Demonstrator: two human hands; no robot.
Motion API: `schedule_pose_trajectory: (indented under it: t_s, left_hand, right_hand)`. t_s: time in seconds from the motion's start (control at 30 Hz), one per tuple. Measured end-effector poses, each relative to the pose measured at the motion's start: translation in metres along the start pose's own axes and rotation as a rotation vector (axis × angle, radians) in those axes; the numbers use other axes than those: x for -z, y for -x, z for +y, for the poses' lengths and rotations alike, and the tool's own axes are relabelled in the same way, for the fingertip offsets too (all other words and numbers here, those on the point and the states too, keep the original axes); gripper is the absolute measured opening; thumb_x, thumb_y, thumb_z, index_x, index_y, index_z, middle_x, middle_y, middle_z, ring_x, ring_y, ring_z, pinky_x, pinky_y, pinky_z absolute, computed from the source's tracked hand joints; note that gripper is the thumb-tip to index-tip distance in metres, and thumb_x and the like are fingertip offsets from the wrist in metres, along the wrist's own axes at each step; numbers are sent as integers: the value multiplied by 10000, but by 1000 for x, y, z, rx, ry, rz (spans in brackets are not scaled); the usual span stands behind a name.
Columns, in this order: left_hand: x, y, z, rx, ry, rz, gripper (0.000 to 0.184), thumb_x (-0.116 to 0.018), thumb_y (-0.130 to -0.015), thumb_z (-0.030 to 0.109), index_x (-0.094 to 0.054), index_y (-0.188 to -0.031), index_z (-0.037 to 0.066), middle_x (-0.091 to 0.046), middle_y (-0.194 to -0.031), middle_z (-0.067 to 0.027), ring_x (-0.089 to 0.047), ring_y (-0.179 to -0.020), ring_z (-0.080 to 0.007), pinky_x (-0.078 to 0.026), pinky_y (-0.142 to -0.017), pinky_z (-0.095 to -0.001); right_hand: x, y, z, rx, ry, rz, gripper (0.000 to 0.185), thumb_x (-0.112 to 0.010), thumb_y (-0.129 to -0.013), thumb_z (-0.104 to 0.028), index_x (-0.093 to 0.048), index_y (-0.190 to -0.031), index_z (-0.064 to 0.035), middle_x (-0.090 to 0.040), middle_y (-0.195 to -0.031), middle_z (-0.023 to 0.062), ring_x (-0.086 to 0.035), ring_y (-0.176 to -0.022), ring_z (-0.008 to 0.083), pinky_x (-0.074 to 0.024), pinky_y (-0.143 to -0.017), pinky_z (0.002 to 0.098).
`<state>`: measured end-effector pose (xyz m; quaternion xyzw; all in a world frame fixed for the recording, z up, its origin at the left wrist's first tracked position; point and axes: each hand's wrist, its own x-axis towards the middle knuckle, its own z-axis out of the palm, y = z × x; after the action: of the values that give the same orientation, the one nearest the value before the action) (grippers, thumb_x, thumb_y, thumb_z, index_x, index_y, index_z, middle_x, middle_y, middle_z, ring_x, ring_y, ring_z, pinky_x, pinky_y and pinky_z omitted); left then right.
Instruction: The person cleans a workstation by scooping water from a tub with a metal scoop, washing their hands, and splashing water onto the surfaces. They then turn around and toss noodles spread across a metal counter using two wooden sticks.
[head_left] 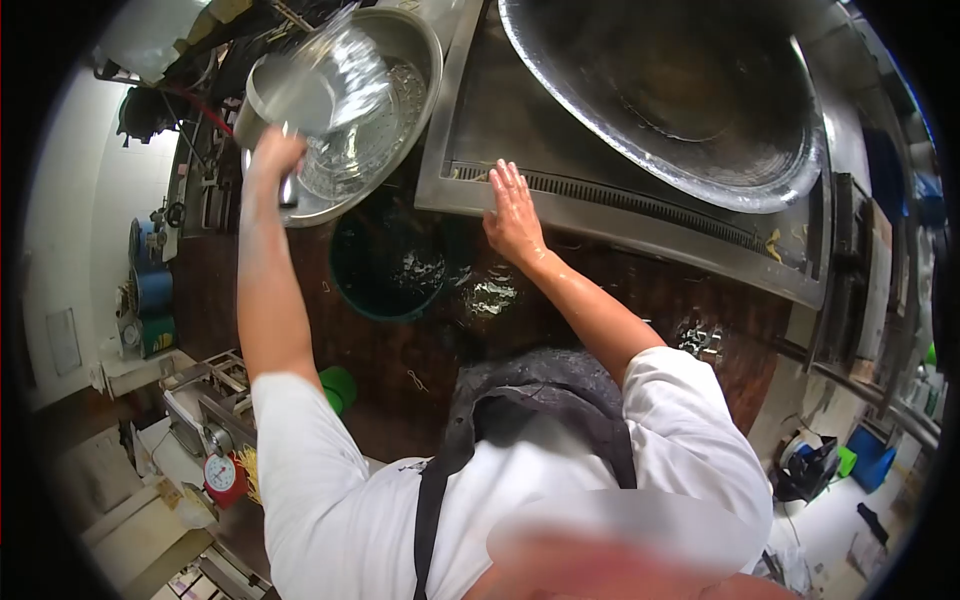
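Observation:
My left hand is closed around the handle of a shiny metal saucepan. The pan is tilted and smeared by motion. It is over a wide metal basin, where clear liquid shows below it. My right hand has its fingers stretched out and holds nothing. It is at the front edge of a steel worktop, beside a slotted strip; whether the fingers press on the metal I cannot tell.
A very large round metal pan is on the worktop. Below the basin stands a dark green tub on a wet brown floor. A red dial scale and a bright green container are at lower left.

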<state>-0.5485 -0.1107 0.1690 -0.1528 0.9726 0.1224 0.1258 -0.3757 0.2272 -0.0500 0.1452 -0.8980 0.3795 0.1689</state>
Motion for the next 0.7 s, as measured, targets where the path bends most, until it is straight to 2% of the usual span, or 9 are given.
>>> schedule_pose_trajectory:
  t_s: [0.03,0.07,0.17,0.27,0.3,0.37,0.5,0.57,0.7]
  left_hand:
    - [-8,-48,12,-307,-351,174,267,-620,-799,157,-721,-963,-28,-733,-921,-175,-719,-880,-302,-564,-798,-419]
    - [-24,-121,17,-230,-482,127,325,-499,-846,177,-718,-1057,64,-645,-1210,-224,-621,-1153,-350,-511,-967,-436]
    - [27,-70,117,-201,-156,525,269,-560,-840,179,-748,-967,33,-669,-1159,-229,-641,-1091,-404,-518,-954,-472]
    - [47,-77,111,-90,47,725,357,-404,-968,262,-580,-1141,3,-664,-1086,-269,-665,-982,-412,-549,-824,-478]
    - [39,-102,74,-227,34,863,382,-519,-946,333,-621,-1067,-15,-701,-952,-240,-695,-844,-375,-553,-742,-450]
    - [30,-111,12,-401,-956,382,296,-585,-825,177,-709,-1043,19,-674,-1133,-242,-660,-1019,-437,-540,-909,-491]
    - [-79,19,-127,-20,393,553,395,-639,-918,267,-591,-1096,-82,-683,-825,-187,-656,-593,-255,-523,-658,-451]
    - [-118,102,-148,313,1019,415,424,-603,-969,348,-561,-1060,-64,-522,-639,-75,-518,-428,-173,-431,-383,-328]
    - [-257,162,-242,652,1198,211,324,-561,-998,376,-482,-885,83,-416,-576,9,-466,-382,-126,-416,-330,-310]
  right_hand:
    - [3,1,2,-10,22,10,716,-631,-793,-45,-349,-1446,37,-313,-1536,242,-253,-1458,402,-219,-1203,495]
    - [4,0,3,-17,44,17,725,-623,-791,-43,-340,-1453,37,-309,-1539,242,-252,-1459,402,-218,-1203,496]
    - [-3,-7,1,-3,49,20,708,-606,-793,-37,-349,-1448,44,-307,-1537,250,-249,-1459,407,-217,-1203,496]
    - [-25,-15,-6,32,69,-15,704,-610,-795,-45,-353,-1444,49,-318,-1531,255,-263,-1452,412,-224,-1199,500]
    - [-35,-17,-9,38,75,-32,702,-609,-797,-49,-352,-1443,51,-322,-1529,256,-267,-1450,413,-225,-1197,501]
    - [-57,-19,-12,62,91,-82,694,-614,-808,-75,-358,-1439,54,-333,-1524,259,-277,-1446,416,-229,-1194,504]
    - [-98,-32,-1,128,168,-169,682,-641,-846,-186,-384,-1427,62,-358,-1511,268,-301,-1436,417,-232,-1188,515]
    - [-119,-33,12,154,239,-211,713,-652,-878,-304,-392,-1430,65,-362,-1513,271,-310,-1435,413,-227,-1183,531]
    - [-129,-34,19,211,378,-297,742,-609,-919,-370,-337,-1472,43,-319,-1551,239,-282,-1453,395,-198,-1194,515]
